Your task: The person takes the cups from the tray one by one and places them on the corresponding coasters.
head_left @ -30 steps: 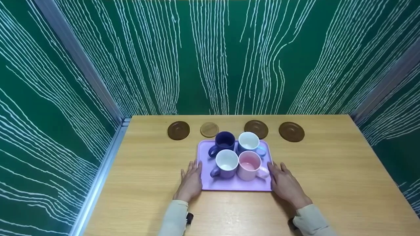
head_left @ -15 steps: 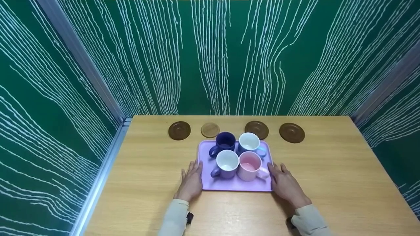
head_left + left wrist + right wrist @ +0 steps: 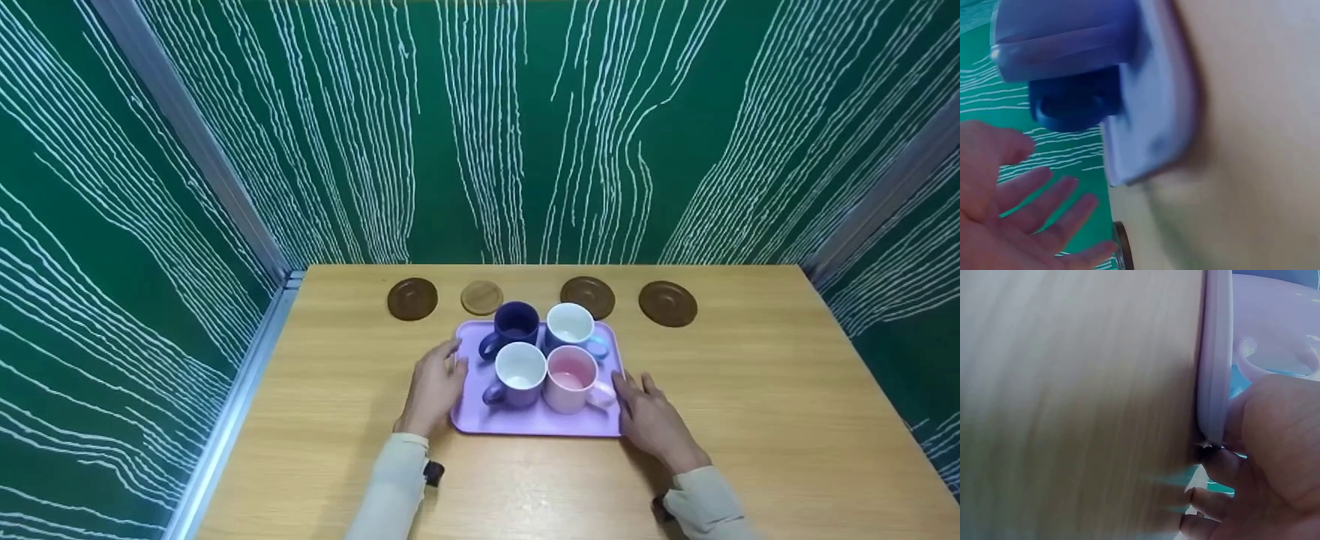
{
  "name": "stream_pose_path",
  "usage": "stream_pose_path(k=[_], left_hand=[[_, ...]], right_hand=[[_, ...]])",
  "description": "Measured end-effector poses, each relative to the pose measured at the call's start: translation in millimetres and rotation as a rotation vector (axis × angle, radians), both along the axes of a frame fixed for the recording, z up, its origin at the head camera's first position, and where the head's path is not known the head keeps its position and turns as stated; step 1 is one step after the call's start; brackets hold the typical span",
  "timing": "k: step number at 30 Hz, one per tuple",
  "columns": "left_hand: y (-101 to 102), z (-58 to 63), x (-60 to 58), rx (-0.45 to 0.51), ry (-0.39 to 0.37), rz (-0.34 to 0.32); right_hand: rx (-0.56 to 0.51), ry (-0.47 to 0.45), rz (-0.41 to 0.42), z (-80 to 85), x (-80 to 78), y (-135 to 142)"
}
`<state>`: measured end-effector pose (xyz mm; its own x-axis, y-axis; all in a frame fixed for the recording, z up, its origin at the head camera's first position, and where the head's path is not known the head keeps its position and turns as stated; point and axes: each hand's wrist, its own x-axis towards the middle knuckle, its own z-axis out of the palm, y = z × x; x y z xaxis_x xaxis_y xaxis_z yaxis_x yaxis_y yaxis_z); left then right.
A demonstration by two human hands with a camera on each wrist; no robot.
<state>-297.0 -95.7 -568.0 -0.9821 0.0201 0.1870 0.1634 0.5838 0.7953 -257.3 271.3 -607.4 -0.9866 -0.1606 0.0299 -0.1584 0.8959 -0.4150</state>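
Note:
A lilac tray lies on the wooden table with its mugs bunched together. At its back are a dark blue mug and a light blue one with a white inside; in front sit a purple mug and a pink mug. My left hand hovers by the tray's left edge, and the left wrist view shows its fingers spread, apart from the tray. My right hand grips the right edge, thumb over the rim and index finger against the outside.
Along the table's far edge lie brown saucers and a smaller light wooden coaster. Another brown saucer sits partly behind the light blue mug. A green wall with white lines rises behind the table.
My left hand has come off the tray's left edge and risen slightly, moving a little forward with its fingers separating. The right hand, tray and mugs have stayed in place.

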Motion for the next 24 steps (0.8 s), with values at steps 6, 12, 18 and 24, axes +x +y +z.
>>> stream_pose_path(k=[6, 12, 18, 24], left_hand=[[8.6, 7.4, -17.3, 0.155, 0.024, -0.016], [14.4, 0.9, -30.2, 0.164, -0.007, -0.088], [17.8, -14.9, -40.8, 0.173, -0.053, -0.133], [17.4, -22.5, -47.7, 0.211, -0.045, -0.190]], right_hand=[[-0.003, -0.025, -0.004, 0.9, -2.5, -1.2], [0.000, -0.053, -0.011, 2.5, -2.4, -2.8], [0.000, -0.094, -0.030, 3.7, -1.5, -2.5], [-0.010, -0.055, -0.017, 3.0, 0.0, -1.6]])
